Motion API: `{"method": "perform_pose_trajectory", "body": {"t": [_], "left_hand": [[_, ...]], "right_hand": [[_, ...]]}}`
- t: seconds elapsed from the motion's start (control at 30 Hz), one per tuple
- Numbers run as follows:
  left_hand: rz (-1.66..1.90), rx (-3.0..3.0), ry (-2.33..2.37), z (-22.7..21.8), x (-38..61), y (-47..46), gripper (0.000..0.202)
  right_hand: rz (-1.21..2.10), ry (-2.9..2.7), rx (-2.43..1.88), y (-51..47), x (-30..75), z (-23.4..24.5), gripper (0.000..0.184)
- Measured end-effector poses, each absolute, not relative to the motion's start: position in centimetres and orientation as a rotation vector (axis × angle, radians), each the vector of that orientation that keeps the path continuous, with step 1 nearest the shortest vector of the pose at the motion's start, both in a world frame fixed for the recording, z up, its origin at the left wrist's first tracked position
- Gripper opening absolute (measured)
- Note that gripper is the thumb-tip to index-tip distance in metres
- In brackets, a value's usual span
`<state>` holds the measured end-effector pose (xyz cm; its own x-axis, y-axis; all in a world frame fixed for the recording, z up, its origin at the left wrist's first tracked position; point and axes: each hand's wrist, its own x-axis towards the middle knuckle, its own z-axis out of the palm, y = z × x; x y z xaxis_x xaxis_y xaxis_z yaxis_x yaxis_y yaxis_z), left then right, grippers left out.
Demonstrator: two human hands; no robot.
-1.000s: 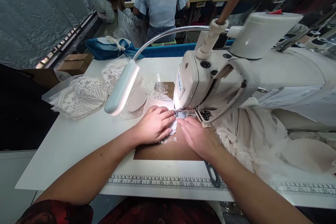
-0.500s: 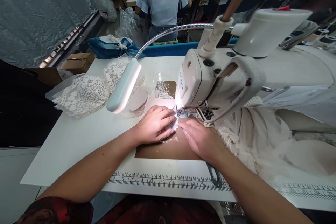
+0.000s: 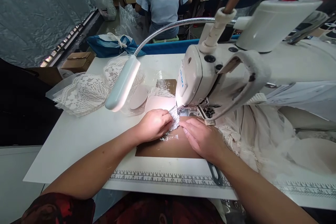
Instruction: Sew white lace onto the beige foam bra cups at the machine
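Observation:
A small white lace piece (image 3: 174, 118) lies under the needle area of the sewing machine (image 3: 193, 77), tied in with a pale pink cup-shaped piece (image 3: 160, 103) behind it. My left hand (image 3: 155, 123) has its fingers curled in on the lace's left edge; the fingertips are partly hidden. My right hand (image 3: 202, 136) rests flat on the brown plate (image 3: 168, 148), fingers stretched out together, the index fingertip touching the lace's right edge. A lit lamp (image 3: 123, 83) on a bendy metal neck hangs over the left side.
White lace cups (image 3: 81, 94) are piled on the table at the left. Sheer cream fabric (image 3: 252, 129) spreads to the right of the machine. A ruler strip (image 3: 168, 179) runs along the front edge, a dark slotted tool (image 3: 216, 175) on it. A co-worker (image 3: 164, 0) sits beyond.
My left hand's fingers have drawn back and curled, baring more of the lace. My right hand stays almost in place. The view has shifted slightly.

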<state>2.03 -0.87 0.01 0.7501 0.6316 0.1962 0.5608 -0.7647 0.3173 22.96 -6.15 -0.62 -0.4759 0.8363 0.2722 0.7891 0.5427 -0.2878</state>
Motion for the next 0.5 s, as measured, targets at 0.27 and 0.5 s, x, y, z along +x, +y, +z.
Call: {"method": "perform_pose_trajectory", "body": {"t": [0.27, 0.5], "left_hand": [[0.402, 2.335, 0.993, 1.3, 1.7, -0.5, 0.026], [0.426, 2.261, 0.985, 1.2, 1.6, -0.5, 0.022]], "right_hand": [[0.219, -2.559, -1.289, -6.0, 22.6, -0.6, 0.03], [0.216, -2.563, -1.27, -6.5, 22.6, -0.7, 0.026]]}}
